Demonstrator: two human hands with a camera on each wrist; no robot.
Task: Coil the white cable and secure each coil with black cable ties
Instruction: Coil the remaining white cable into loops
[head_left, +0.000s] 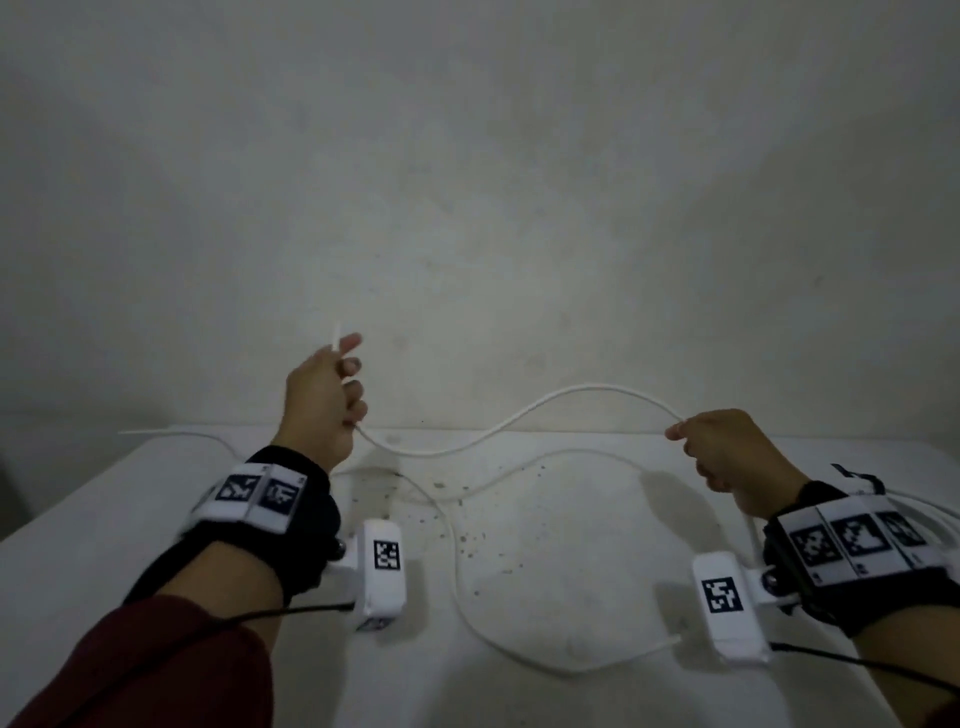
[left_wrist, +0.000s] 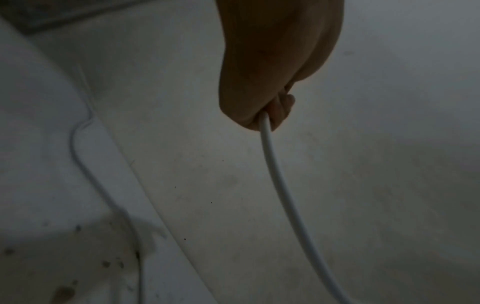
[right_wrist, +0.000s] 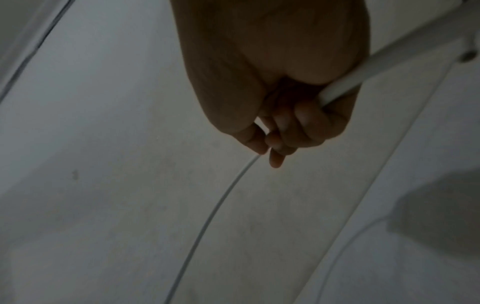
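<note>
Nearest to me in the head view are my two forearms, a dark red sleeve (head_left: 156, 670) on the left one, each wrist wrapped in a black band (head_left: 306, 525) with white marker tags and a white camera block (head_left: 382, 571) hanging below it. My left hand (head_left: 324, 402) is raised above the white surface (head_left: 571, 571), fingers curled round the white cable (head_left: 519, 421), with a short end of it sticking up past the thumb. From that fist the cable sags, then arches up to the right, where my right hand (head_left: 727, 452) pinches it between thumb and forefinger. More of the same cable lies slack on the surface, looping near me between the wrists and trailing off to the far left edge and to the right. Dark specks (head_left: 467, 540) are scattered on the surface, and a pale wall (head_left: 467, 182) fills the far side. In the left wrist view, dim and grainy, my left hand (left_wrist: 275, 67) is closed on the cable (left_wrist: 283, 185), which leaves the bottom of the fist and curves down to the right; another stretch lies on the surface (left_wrist: 39, 185) at left. In the right wrist view my right hand (right_wrist: 272, 82) has its fingers (right_wrist: 311, 123) curled over the cable (right_wrist: 228, 195), the thin run leaving the fingertips and curving down, a thicker-looking run entering from the upper right. I can see no black cable ties in any view.
</note>
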